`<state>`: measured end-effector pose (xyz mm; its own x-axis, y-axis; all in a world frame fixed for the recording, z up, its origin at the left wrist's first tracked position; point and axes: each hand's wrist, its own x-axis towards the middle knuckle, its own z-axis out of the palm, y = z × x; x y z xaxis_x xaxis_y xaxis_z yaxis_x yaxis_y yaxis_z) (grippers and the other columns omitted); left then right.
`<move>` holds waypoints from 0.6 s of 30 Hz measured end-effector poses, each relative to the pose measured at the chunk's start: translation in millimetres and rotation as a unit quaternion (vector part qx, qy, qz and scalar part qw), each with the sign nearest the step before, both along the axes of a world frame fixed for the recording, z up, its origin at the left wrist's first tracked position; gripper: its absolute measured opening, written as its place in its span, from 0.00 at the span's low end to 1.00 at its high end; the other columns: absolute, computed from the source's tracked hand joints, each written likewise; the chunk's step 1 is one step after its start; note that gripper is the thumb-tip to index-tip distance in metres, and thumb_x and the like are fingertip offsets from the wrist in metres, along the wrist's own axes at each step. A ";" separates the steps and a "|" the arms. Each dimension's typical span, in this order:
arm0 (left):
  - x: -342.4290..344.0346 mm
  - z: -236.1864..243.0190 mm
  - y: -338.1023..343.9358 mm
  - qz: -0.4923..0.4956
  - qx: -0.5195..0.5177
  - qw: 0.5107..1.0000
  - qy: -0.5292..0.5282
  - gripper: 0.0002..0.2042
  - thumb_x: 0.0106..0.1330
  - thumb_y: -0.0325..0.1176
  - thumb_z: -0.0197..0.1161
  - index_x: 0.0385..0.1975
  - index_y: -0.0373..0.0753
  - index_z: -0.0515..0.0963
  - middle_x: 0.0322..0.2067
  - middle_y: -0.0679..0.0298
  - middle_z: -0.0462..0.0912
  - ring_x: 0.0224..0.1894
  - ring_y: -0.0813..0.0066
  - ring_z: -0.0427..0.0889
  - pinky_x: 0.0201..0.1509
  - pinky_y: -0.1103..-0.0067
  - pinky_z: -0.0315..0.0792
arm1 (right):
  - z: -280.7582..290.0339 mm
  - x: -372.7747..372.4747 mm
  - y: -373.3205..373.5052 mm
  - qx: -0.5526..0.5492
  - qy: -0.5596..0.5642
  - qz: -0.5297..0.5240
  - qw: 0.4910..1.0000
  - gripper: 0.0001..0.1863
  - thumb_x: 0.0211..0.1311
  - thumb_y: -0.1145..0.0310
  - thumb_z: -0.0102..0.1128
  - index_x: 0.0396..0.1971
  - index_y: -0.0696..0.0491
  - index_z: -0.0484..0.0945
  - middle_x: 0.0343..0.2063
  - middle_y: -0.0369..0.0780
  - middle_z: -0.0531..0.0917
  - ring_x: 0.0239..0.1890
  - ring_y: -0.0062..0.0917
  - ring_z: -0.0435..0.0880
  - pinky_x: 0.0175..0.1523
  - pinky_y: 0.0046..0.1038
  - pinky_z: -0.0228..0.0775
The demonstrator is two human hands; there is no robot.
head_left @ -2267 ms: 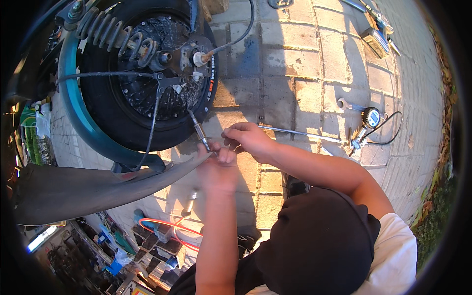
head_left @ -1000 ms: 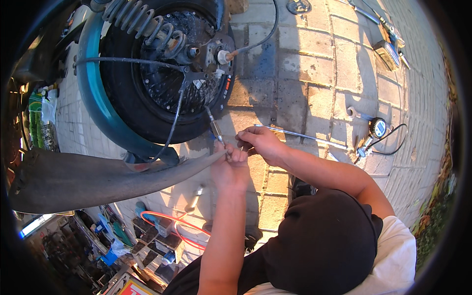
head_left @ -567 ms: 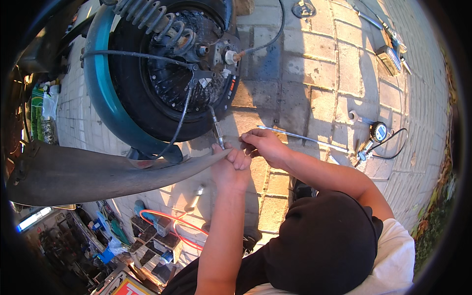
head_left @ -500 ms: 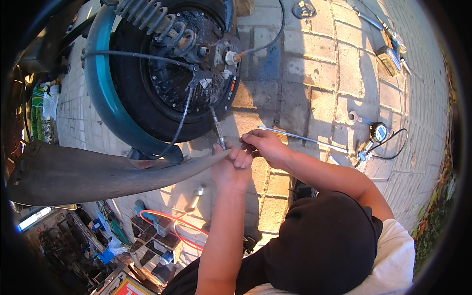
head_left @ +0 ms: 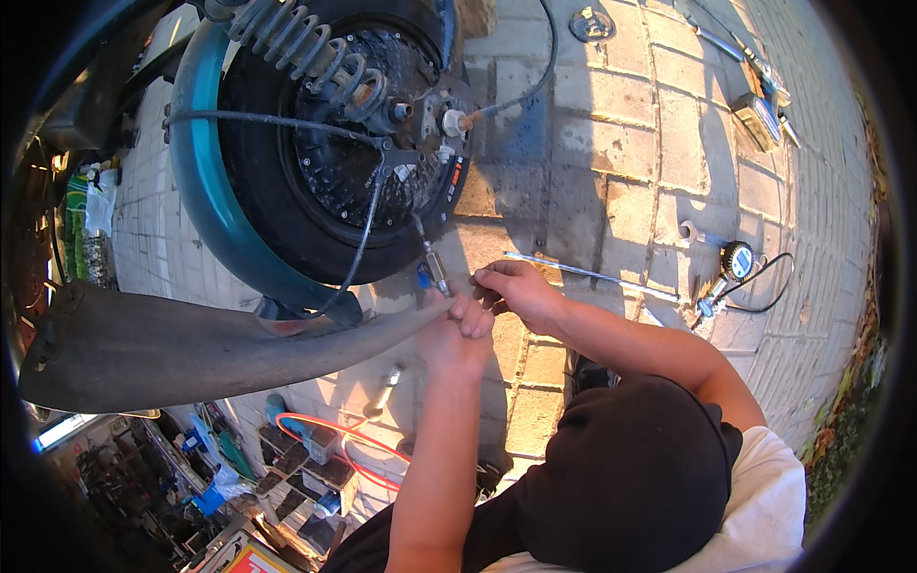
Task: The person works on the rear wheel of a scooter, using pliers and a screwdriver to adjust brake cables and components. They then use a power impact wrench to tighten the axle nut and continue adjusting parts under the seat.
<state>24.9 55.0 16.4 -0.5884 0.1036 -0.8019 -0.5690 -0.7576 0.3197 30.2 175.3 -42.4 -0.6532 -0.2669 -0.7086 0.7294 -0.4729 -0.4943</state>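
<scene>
In front of me is a small black-tyred wheel (head_left: 267, 181) with a wet black hub (head_left: 336, 181) and a teal mudguard (head_left: 196, 124). A thin metal valve fitting (head_left: 436, 265) runs from the rim down to my left hand (head_left: 460, 329). The fingers of that hand are curled round the fitting's lower end. Beside it, my right hand (head_left: 513, 289) pinches with thumb and forefinger; whatever is between them is too small or hidden to name. A long grey tapered panel (head_left: 239, 358) reaches in from the left, its tip overlapping my left hand.
A coil spring (head_left: 306, 53) and cables stand above the hub. On the paving lie a thin metal rod (head_left: 592, 272), a wrench (head_left: 702, 233), a digital pressure gauge (head_left: 736, 260) with hose, and a small box (head_left: 757, 121). An orange hose (head_left: 344, 430) curls lower left near a cluttered bench.
The wheel and grey panel sit slightly lower and further right in view. More of the valve fitting shows, with a blue bit beside it. Both hands keep nearly the same pose.
</scene>
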 end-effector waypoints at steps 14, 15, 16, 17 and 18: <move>106.5 93.6 -259.0 -0.403 -0.249 0.867 -0.154 0.15 0.68 0.38 0.47 0.19 0.39 0.70 0.11 0.71 0.60 0.11 0.82 0.57 0.13 0.82 0.50 | 11.9 -2.1 30.4 0.067 0.007 0.042 0.997 0.11 0.64 0.65 0.51 0.37 0.57 0.75 0.25 0.36 0.77 0.26 0.20 0.77 0.29 0.23 0.70; 121.1 112.1 -290.9 -0.387 -0.315 0.845 -0.192 0.15 0.67 0.38 0.48 0.18 0.39 0.69 0.11 0.71 0.59 0.11 0.83 0.56 0.13 0.82 0.49 | 18.1 -7.7 33.6 0.085 0.018 0.059 0.994 0.11 0.64 0.64 0.51 0.36 0.56 0.75 0.25 0.35 0.77 0.25 0.20 0.76 0.28 0.22 0.69; 139.0 130.6 -325.7 -0.388 -0.307 0.856 -0.148 0.15 0.67 0.38 0.48 0.17 0.39 0.68 0.09 0.72 0.57 0.10 0.84 0.54 0.13 0.82 0.48 | 25.9 -12.7 37.8 0.114 0.018 0.084 0.990 0.10 0.64 0.64 0.51 0.36 0.55 0.75 0.24 0.34 0.77 0.24 0.19 0.76 0.27 0.21 0.68; 158.9 141.0 -356.3 -0.307 -0.282 0.888 -0.191 0.15 0.66 0.38 0.47 0.17 0.40 0.67 0.08 0.74 0.54 0.09 0.84 0.50 0.13 0.81 0.46 | 33.6 -20.7 43.2 0.134 0.048 0.098 0.985 0.10 0.64 0.64 0.51 0.36 0.55 0.75 0.24 0.34 0.77 0.24 0.18 0.75 0.27 0.20 0.67; 183.4 147.3 -384.6 -0.266 -0.279 0.898 -0.210 0.14 0.66 0.38 0.45 0.20 0.41 0.69 0.08 0.75 0.52 0.08 0.84 0.48 0.12 0.81 0.44 | 42.5 -29.0 49.0 0.169 0.069 0.123 0.976 0.10 0.64 0.64 0.51 0.35 0.54 0.75 0.24 0.33 0.76 0.24 0.17 0.75 0.27 0.20 0.66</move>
<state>208.3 -329.7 163.7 -0.2085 -0.2067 -0.9559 -0.9624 -0.1305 0.2382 1.2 224.3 0.1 -0.6948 -0.1940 -0.6926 0.7153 -0.0857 -0.6936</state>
